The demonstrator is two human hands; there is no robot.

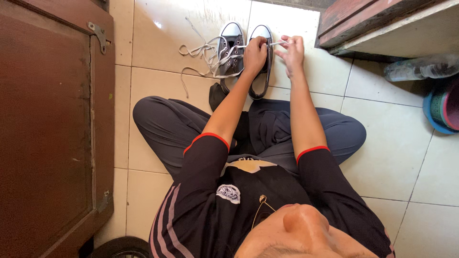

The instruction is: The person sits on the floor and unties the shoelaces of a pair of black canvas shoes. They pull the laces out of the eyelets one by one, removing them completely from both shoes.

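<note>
Two dark grey canvas sneakers with white toe caps stand side by side on the tiled floor, toes pointing away from me. My left hand [255,53] rests on the right sneaker [262,33] and pinches its white lace [279,43]. My right hand [292,52] holds the same lace's free end just to the right of the shoe. The left sneaker [231,50] is untouched, its long white laces [203,55] spilling loosely over the tiles to the left. I sit cross-legged behind the shoes in dark trousers.
A brown wooden door [52,119] with metal brackets fills the left side. A raised wooden step [382,28] lies at the top right, with a clear plastic bottle [416,69] and stacked coloured bowls [442,107] beside it. A black wheel [122,247] shows at the bottom.
</note>
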